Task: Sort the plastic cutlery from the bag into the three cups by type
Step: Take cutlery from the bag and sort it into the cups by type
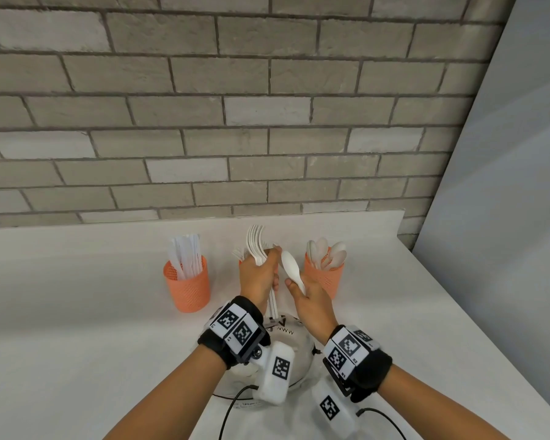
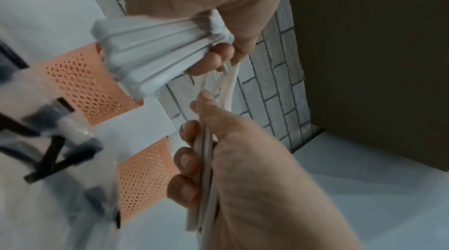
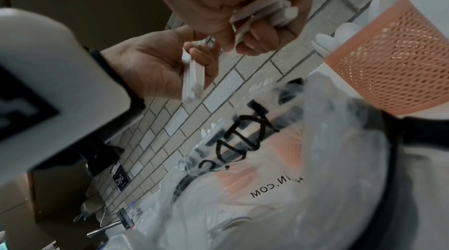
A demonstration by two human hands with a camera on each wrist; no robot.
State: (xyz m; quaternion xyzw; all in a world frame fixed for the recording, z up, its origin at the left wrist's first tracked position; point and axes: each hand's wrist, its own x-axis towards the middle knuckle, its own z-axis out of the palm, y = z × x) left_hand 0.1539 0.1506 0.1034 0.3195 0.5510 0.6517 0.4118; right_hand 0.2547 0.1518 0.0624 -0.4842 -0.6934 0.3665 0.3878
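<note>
Behind the left hand [image 1: 258, 277] gripping forks [image 1: 256, 246], middle cup [image 1: 241, 263] hides; right hand [image 1: 310, 296] pinches spoon [image 1: 291, 268].

Middle cup [image 1: 242, 262] almost wholly hidden behind left hand [image 1: 258, 277] and its fork bundle [image 1: 256, 246]; bag [image 1: 294, 350] largely covered by both wrists; bag print [image 3: 240, 135] smeared and unreadable in right wrist view; forearms cut off at frame bottom.

We saw a grey brick wall [image 1: 235, 106] rising beyond the grip, a white counter [image 1: 77, 312] spreading beneath it, and a pale panel [image 1: 505, 185] standing off to its right. Black cables [image 1: 232, 411] trailed across the counter nearer than the grip.
</note>
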